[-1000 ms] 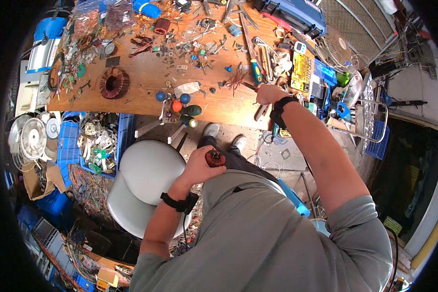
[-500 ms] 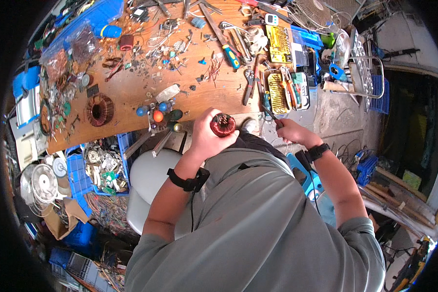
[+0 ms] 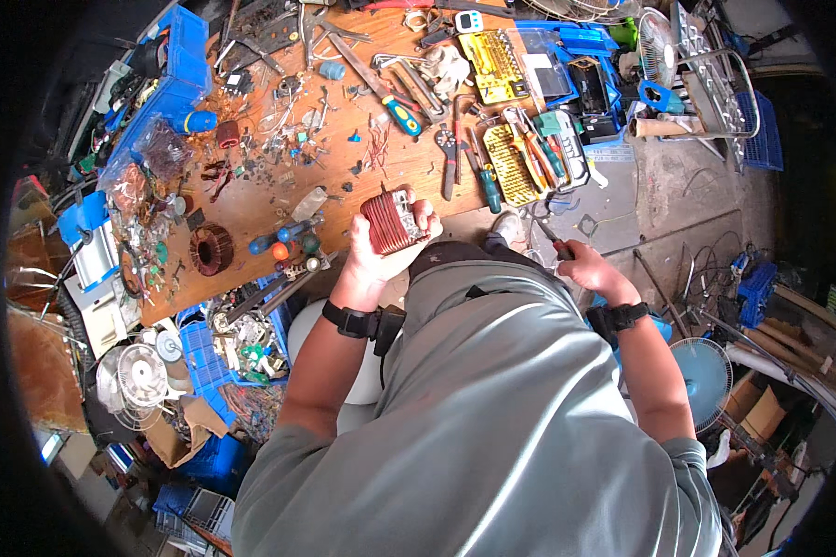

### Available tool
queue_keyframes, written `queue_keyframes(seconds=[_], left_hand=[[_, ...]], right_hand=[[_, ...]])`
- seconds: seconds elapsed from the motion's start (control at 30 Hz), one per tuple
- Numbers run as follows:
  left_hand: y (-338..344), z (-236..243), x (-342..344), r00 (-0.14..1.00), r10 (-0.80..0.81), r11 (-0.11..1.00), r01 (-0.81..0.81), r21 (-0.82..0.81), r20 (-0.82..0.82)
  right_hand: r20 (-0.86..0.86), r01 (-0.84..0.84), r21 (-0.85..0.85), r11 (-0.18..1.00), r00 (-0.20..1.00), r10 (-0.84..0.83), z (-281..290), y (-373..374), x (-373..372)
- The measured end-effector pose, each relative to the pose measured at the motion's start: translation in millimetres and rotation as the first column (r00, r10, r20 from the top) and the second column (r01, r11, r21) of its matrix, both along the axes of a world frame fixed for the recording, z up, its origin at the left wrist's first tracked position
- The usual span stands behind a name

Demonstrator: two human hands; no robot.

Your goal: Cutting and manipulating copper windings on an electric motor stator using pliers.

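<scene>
I hold a red coil in one hand and a small tool in the other.

From my head camera: my left hand [image 3: 381, 251] is closed around a red wire coil [image 3: 395, 221] with a metal part on top, held just at the near edge of the wooden table [image 3: 269, 200]. My right hand [image 3: 590, 272] is closed around a thin dark tool [image 3: 550, 237], off the table and above the floor. Pliers [image 3: 448, 158] and a yellow tool tray [image 3: 509, 165] lie on the table near the coil.
</scene>
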State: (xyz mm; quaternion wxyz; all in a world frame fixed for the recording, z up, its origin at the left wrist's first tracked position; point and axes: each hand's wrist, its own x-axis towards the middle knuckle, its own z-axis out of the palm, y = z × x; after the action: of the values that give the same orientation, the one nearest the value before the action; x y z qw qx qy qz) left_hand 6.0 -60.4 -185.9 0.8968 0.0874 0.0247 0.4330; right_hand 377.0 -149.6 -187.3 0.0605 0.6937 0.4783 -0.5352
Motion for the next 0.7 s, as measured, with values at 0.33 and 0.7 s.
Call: queue_keyframes(seconds=[0.33,0.7], left_hand=[[9.2,42.6,25.0,0.999,-0.016,0.997,0.013,-0.077,-0.042],[18.4,46.3,9.7,0.808,0.189,0.974,-0.08,0.214,-0.558]], right_hand=[[0.03,0.079,-0.02,0.997,0.996,-0.078,-12.8,-8.0,26.7],[0.05,0.014,-0.013,1.0,0.999,-0.013,2.4,11.2,3.9]])
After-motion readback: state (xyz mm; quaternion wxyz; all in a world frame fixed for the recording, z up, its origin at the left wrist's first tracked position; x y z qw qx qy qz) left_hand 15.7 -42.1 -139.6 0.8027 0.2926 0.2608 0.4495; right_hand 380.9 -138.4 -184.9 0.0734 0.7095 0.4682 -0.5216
